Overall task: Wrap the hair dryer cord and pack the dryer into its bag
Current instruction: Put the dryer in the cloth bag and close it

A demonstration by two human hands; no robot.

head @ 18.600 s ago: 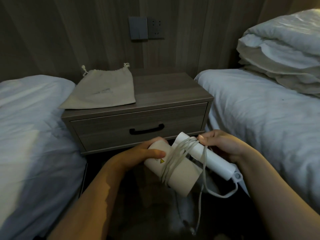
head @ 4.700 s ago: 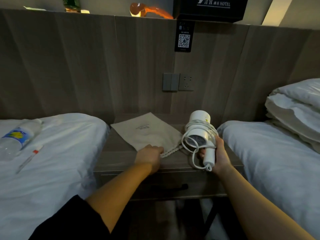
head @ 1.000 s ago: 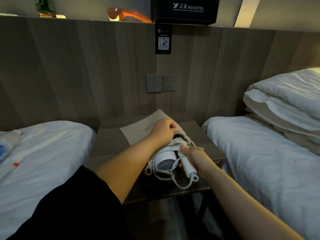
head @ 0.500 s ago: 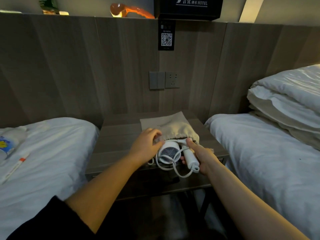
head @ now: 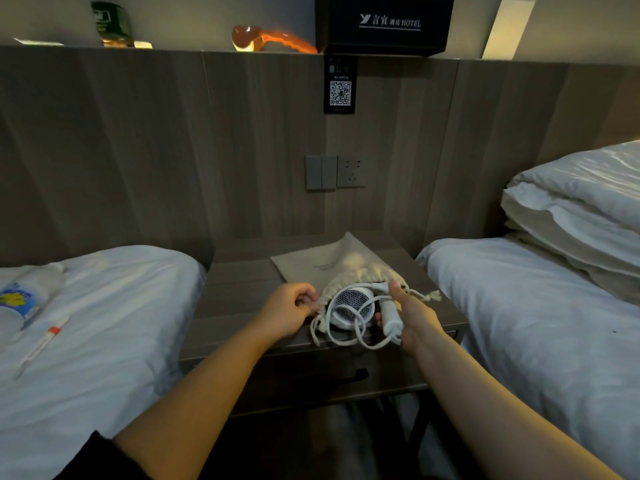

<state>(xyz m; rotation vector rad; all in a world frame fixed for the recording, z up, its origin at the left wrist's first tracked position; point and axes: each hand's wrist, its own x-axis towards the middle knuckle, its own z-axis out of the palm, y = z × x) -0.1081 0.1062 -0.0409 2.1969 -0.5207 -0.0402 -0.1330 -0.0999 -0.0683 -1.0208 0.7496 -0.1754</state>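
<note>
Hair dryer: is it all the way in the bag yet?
Partly in. The hair dryer has its front end inside the bag, but its rear grille, handle and loose cord remain outside.

"HOTEL", beside Chinese characters too small to be read, is printed on the black box (head: 383, 25) above the headboard.

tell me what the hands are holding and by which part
Right hand holds the hair dryer by its handle; left hand pinches the bag at its gathered mouth edge.

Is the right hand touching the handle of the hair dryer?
Touching. The head view shows the right hand wrapped around the hair dryer handle.
</note>
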